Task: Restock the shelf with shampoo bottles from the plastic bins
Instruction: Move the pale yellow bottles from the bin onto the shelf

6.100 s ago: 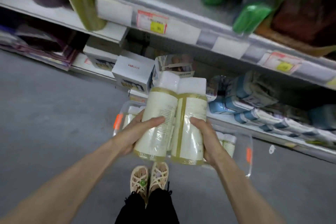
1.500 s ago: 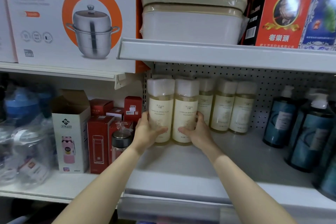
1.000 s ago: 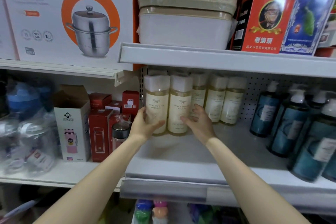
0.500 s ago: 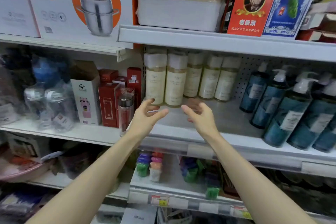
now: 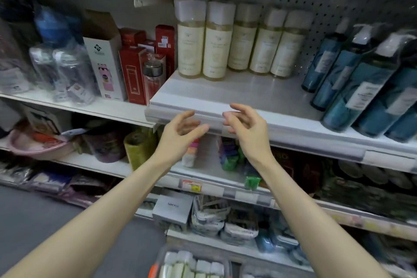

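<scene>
Several cream shampoo bottles with white caps stand upright in a row at the back left of the grey shelf. My left hand and my right hand hover empty in front of the shelf's front edge, below the bottles, palms facing each other with fingers loosely spread. A clear plastic bin with more cream bottles sits on the floor at the bottom of the view.
Teal pump bottles fill the shelf's right side. Red and white boxes and wrapped jars crowd the neighbouring shelf at left. Lower shelves carry small coloured items and packets. Grey floor lies at bottom left.
Both hands let go of the two bottles now standing at the row's left end and drew back past the shelf edge. My view has tilted down, showing the bin.
</scene>
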{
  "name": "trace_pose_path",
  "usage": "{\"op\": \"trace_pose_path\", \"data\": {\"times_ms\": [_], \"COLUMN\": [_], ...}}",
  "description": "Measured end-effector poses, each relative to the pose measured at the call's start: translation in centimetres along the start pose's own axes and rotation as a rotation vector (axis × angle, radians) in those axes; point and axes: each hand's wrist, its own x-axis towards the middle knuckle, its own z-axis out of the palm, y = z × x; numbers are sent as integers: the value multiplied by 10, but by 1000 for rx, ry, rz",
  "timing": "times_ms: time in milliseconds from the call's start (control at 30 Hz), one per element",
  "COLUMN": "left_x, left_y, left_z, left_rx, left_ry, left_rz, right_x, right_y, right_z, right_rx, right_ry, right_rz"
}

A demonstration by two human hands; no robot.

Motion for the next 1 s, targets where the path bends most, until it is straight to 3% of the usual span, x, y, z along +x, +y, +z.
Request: {"op": "trace_pose_path", "data": {"times_ms": [167,433,667,800,1000], "left_x": [-16,-48,-87,-122,-160], "left_y": [-35,-130,-258,-348,-468], "left_z": [2,10,4,-5,-10], "left_rx": [48,85,127,105,148], "left_ry": [-7,-17,-72,-8,-29], "left_rz": [-65,-318,-612,-834,-967], "right_x": [-32,-91,-155,-201,-265], "right_y": [42,146,259,334,449], "right_z": [-4,-4,1,9,28], "right_rx": [21,-34,-71,-64,-132], "right_ry": [-38,-107,-120,-62,-37], "right_rz": [127,389,639,817,1005]}}
